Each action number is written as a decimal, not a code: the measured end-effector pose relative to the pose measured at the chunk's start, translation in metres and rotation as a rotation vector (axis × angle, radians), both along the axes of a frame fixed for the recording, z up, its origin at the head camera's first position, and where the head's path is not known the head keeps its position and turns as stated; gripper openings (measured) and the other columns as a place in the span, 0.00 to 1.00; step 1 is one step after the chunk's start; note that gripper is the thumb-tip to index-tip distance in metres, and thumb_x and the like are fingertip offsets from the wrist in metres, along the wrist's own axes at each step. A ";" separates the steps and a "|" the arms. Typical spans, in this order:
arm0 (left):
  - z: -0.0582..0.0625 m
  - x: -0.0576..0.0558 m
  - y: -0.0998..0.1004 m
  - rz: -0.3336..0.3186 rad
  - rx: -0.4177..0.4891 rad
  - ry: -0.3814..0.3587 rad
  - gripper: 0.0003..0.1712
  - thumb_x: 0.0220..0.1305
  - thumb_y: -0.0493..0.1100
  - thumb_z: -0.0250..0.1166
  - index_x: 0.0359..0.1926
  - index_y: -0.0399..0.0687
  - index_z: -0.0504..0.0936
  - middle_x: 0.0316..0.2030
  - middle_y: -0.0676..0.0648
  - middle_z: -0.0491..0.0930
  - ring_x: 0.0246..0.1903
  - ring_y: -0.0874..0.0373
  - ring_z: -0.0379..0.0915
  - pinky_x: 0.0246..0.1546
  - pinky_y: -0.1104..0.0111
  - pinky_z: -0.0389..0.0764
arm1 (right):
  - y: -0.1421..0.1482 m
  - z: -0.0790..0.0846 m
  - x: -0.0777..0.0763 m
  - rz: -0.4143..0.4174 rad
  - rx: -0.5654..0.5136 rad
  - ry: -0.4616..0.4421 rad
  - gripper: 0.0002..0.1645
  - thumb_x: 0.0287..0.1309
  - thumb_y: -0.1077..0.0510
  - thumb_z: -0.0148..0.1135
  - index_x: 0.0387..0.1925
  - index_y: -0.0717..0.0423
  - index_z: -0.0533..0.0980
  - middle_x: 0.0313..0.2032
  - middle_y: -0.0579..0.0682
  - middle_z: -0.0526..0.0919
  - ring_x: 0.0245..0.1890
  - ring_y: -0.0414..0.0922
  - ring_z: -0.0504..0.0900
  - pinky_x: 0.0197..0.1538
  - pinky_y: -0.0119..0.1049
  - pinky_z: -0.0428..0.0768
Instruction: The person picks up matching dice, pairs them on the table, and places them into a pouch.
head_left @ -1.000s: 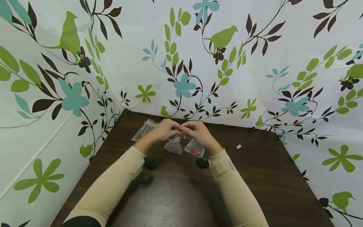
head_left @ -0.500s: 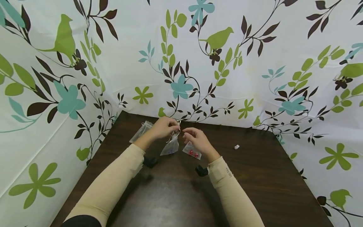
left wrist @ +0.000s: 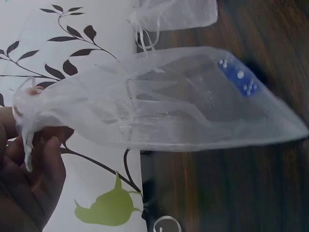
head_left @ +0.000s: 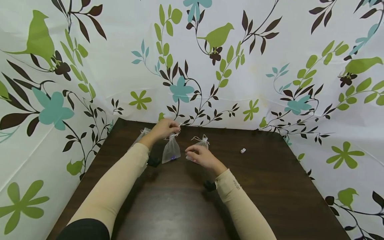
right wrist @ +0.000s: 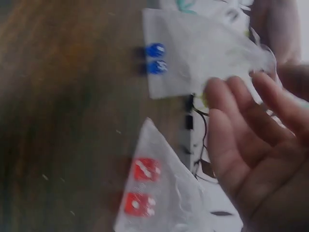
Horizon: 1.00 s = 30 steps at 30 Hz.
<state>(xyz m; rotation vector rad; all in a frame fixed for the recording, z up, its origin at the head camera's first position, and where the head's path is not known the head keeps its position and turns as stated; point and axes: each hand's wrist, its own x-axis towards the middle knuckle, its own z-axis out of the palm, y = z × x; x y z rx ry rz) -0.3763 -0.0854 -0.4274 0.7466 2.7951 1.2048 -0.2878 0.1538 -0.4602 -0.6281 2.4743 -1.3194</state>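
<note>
In the head view my left hand (head_left: 163, 129) pinches the gathered neck of a sheer white drawstring pouch (head_left: 171, 148), which hangs down toward the table. Blue dice (left wrist: 239, 77) with white dots lie in its bottom corner in the left wrist view. My right hand (head_left: 204, 157) is held apart from that pouch, fingers loosely bent and holding nothing. Partly behind it lies a second drawstring pouch (head_left: 202, 142). Two red dice (right wrist: 146, 169) show through that pouch in the right wrist view.
Another sheer pouch (head_left: 138, 137) lies at the back left, partly covered by my left forearm. Small whitish dice (head_left: 243, 150) rest on the dark wooden table (head_left: 270, 186) to the right. A patterned cloth (head_left: 234, 86) stands behind the table's back edge.
Both hands were together at the pouch's neck. The right hand has let go and moved down and away. The left hand keeps the pouch, now hanging more to the left. The head view has shifted.
</note>
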 end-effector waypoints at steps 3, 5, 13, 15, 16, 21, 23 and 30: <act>0.002 -0.003 0.000 0.031 -0.079 0.010 0.11 0.74 0.45 0.62 0.36 0.47 0.86 0.33 0.49 0.82 0.32 0.53 0.74 0.36 0.60 0.75 | -0.011 -0.006 0.000 0.124 0.107 0.059 0.20 0.76 0.55 0.54 0.60 0.63 0.77 0.51 0.60 0.83 0.48 0.56 0.82 0.46 0.40 0.81; 0.003 -0.005 0.003 0.063 -0.145 0.027 0.11 0.74 0.47 0.62 0.36 0.49 0.85 0.33 0.50 0.82 0.32 0.54 0.73 0.35 0.60 0.74 | -0.019 -0.010 -0.001 0.184 0.142 0.109 0.19 0.76 0.56 0.54 0.60 0.64 0.77 0.54 0.58 0.83 0.53 0.54 0.81 0.51 0.41 0.79; 0.002 -0.010 0.011 0.162 -0.295 0.080 0.09 0.74 0.49 0.62 0.40 0.54 0.87 0.35 0.51 0.84 0.31 0.54 0.76 0.33 0.58 0.77 | -0.043 -0.019 0.000 0.274 0.357 0.122 0.23 0.76 0.53 0.54 0.62 0.63 0.76 0.62 0.57 0.78 0.65 0.53 0.75 0.67 0.43 0.71; 0.000 -0.011 0.012 0.170 -0.297 0.093 0.10 0.74 0.49 0.62 0.43 0.53 0.88 0.37 0.50 0.85 0.32 0.54 0.78 0.34 0.57 0.78 | -0.045 -0.021 0.001 0.269 0.405 0.117 0.24 0.76 0.52 0.55 0.63 0.62 0.75 0.63 0.56 0.78 0.65 0.52 0.75 0.68 0.42 0.70; -0.001 -0.012 0.013 0.173 -0.298 0.101 0.10 0.74 0.48 0.62 0.44 0.53 0.88 0.38 0.50 0.86 0.33 0.54 0.79 0.35 0.57 0.79 | -0.046 -0.022 0.002 0.266 0.417 0.118 0.24 0.76 0.51 0.55 0.63 0.62 0.75 0.63 0.56 0.78 0.65 0.52 0.75 0.68 0.42 0.70; -0.007 -0.017 0.019 0.208 -0.325 0.173 0.12 0.75 0.49 0.61 0.40 0.52 0.88 0.38 0.49 0.86 0.31 0.53 0.79 0.33 0.56 0.81 | -0.049 -0.026 0.002 0.231 0.412 0.100 0.29 0.76 0.52 0.55 0.70 0.62 0.68 0.66 0.58 0.75 0.68 0.52 0.72 0.70 0.45 0.68; -0.009 -0.019 0.022 0.229 -0.336 0.223 0.13 0.75 0.49 0.60 0.34 0.52 0.86 0.33 0.49 0.84 0.29 0.52 0.78 0.31 0.55 0.80 | -0.051 -0.027 0.001 0.215 0.405 0.087 0.32 0.76 0.51 0.55 0.73 0.62 0.64 0.67 0.58 0.74 0.69 0.53 0.70 0.70 0.46 0.67; -0.018 -0.023 0.028 0.220 -0.378 0.221 0.14 0.75 0.48 0.60 0.30 0.51 0.83 0.28 0.49 0.79 0.27 0.52 0.75 0.28 0.57 0.77 | -0.054 -0.032 -0.004 0.202 0.355 0.028 0.36 0.75 0.52 0.56 0.75 0.64 0.59 0.59 0.57 0.78 0.47 0.47 0.83 0.57 0.39 0.77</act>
